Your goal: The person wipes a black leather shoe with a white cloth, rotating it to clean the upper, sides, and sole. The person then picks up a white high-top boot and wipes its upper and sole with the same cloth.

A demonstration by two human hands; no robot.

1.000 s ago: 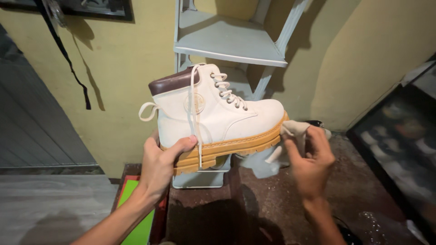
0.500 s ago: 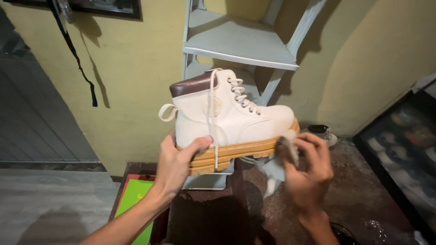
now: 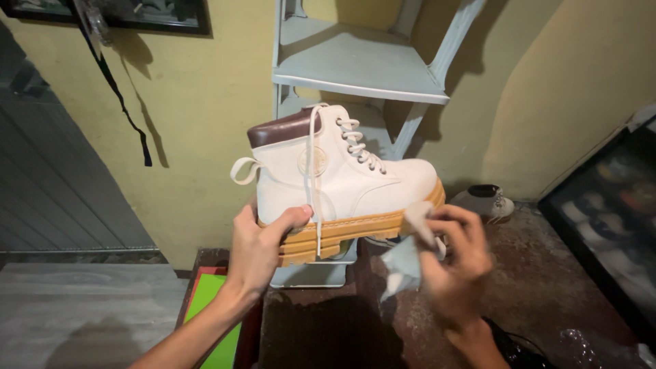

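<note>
My left hand (image 3: 260,249) holds a cream ankle boot (image 3: 335,179) up by its heel, thumb on the side just above the tan lugged sole. The boot has a brown collar, white laces and a heel loop, and its toe points right. My right hand (image 3: 454,263) grips a pale crumpled cloth (image 3: 406,256) and presses it against the tan sole edge below the toe. Part of the cloth hangs down under the hand.
A pale blue corner shelf unit (image 3: 355,65) stands behind the boot against the yellow wall. Another shoe (image 3: 486,202) lies on the dark wet floor at right. A green and red box (image 3: 215,307) sits low left; a dark cabinet (image 3: 608,205) is far right.
My right hand with the cloth has slid left along the sole from the toe tip. The boot shifted slightly as the view moved.
</note>
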